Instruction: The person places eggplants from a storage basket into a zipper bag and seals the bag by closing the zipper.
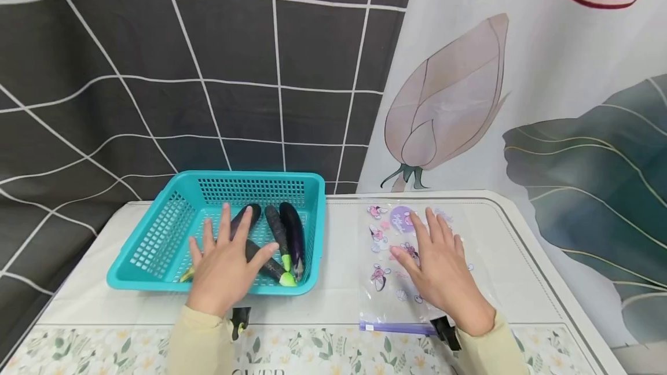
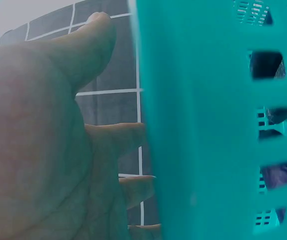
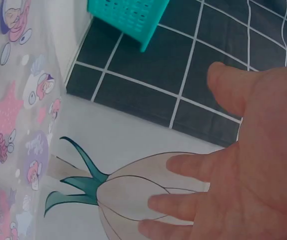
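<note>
My left hand is spread, palm down, over the front of a teal plastic basket. In the left wrist view, the basket's front wall stands right beside the fingers and hides some fingertips. Inside the basket lie a glossy dark purple eggplant and several dark, long vegetables with green ends, such as one dull dark vegetable; the hand partly covers them. My right hand, fingers straight and apart, hovers over a clear zip bag printed with pink and purple cartoon figures. Neither hand grips anything.
A white cloth with a floral front band covers the table. Behind it hang a dark gridded curtain and a white curtain with a large bud print. The bag's purple slider edge faces the front.
</note>
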`<state>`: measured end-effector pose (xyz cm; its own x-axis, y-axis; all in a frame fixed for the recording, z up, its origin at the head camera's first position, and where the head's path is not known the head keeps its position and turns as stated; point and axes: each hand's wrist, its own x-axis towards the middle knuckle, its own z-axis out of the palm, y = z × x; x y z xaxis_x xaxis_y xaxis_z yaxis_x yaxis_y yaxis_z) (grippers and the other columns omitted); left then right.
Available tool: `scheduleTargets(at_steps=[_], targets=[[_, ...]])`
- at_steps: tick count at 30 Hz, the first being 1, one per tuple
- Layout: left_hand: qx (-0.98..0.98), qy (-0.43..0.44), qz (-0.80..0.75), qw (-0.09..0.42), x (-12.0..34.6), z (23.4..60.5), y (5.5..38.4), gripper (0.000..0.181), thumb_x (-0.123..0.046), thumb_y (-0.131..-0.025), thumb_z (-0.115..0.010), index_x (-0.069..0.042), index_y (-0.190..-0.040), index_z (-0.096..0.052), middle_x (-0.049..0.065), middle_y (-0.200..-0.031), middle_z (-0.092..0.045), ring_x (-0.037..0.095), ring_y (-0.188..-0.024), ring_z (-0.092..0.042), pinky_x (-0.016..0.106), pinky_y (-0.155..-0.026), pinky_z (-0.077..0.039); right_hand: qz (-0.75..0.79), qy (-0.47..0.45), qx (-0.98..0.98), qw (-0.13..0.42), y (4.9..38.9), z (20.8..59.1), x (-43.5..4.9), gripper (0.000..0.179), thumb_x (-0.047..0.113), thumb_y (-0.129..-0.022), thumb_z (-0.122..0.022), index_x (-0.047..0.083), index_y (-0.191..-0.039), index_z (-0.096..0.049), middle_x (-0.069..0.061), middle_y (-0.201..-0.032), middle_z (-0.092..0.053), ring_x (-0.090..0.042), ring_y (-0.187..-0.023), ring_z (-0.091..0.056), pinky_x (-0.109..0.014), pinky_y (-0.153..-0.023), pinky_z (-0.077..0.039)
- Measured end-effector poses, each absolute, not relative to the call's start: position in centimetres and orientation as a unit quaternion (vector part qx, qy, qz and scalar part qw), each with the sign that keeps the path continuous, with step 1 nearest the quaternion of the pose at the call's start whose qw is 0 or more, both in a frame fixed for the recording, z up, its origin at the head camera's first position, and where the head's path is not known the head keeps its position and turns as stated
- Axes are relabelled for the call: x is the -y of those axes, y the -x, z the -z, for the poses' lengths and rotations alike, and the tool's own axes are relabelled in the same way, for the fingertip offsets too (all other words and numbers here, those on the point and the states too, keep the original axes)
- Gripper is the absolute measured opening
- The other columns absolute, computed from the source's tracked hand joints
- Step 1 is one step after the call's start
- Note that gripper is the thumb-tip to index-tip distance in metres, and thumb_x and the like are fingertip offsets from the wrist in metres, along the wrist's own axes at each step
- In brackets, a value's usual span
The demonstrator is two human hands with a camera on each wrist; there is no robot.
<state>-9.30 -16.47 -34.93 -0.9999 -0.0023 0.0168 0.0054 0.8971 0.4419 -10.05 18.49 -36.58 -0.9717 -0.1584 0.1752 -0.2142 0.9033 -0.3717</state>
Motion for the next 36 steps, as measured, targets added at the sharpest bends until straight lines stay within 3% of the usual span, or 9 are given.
scheduleTargets(at_steps=[11, 20, 27, 33, 36], targets=[[0.973, -0.006, 0.229, 0.000, 17.2, 34.6, 9.3, 0.090, -0.069, -0.095, -0.046, -0.016, -0.162, -0.017, 0.022, -0.166, 0.007, 0.058, -0.144, 0.012, 0.077, -0.106, 0.013, -0.177, -0.133, 0.972, 0.083, 9.5, 37.2, -19.0, 0.062, 0.026, -0.094, -0.070, -0.004, -0.143, -0.048, -0.033, -0.144, -0.046, -0.052, -0.133, -0.041, -0.066, -0.109, -0.030], [0.977, -0.011, 0.212, -0.003, 18.3, 34.7, 9.5, 0.095, -0.075, -0.093, -0.039, -0.013, -0.162, -0.017, 0.024, -0.165, 0.004, 0.060, -0.144, 0.006, 0.078, -0.105, 0.010, -0.159, -0.163, 0.970, 0.085, 9.3, 37.8, -19.5, 0.052, 0.019, -0.088, -0.077, -0.002, -0.133, -0.058, -0.031, -0.141, -0.050, -0.049, -0.129, -0.047, -0.065, -0.104, -0.038], [0.979, -0.006, 0.205, -0.017, 19.0, 34.9, 9.8, 0.090, -0.066, -0.096, -0.048, -0.014, -0.162, -0.016, 0.026, -0.165, 0.003, 0.063, -0.143, 0.001, 0.078, -0.106, 0.007, -0.171, -0.200, 0.962, 0.067, 8.9, 38.6, -20.0, 0.057, 0.020, -0.085, -0.080, -0.001, -0.133, -0.058, -0.024, -0.133, -0.057, -0.042, -0.124, -0.053, -0.057, -0.101, -0.045], [0.982, -0.006, 0.185, -0.022, 19.6, 34.7, 10.2, 0.090, -0.065, -0.096, -0.049, -0.011, -0.161, -0.019, 0.030, -0.163, -0.003, 0.066, -0.140, -0.009, 0.080, -0.106, -0.003, -0.165, -0.231, 0.957, 0.061, 8.7, 39.0, -20.6, 0.060, 0.022, -0.081, -0.084, -0.001, -0.131, -0.059, -0.016, -0.126, -0.061, -0.035, -0.118, -0.058, -0.051, -0.097, -0.049], [0.985, -0.002, 0.171, -0.034, 19.9, 34.5, 10.4, 0.092, -0.069, -0.095, -0.045, -0.009, -0.160, -0.021, 0.032, -0.162, -0.007, 0.067, -0.136, -0.019, 0.080, -0.105, -0.011, -0.157, -0.243, 0.955, 0.062, 8.5, 39.1, -21.0, 0.058, 0.024, -0.078, -0.087, 0.002, -0.125, -0.062, -0.011, -0.118, -0.063, -0.028, -0.109, -0.061, -0.046, -0.090, -0.053]])
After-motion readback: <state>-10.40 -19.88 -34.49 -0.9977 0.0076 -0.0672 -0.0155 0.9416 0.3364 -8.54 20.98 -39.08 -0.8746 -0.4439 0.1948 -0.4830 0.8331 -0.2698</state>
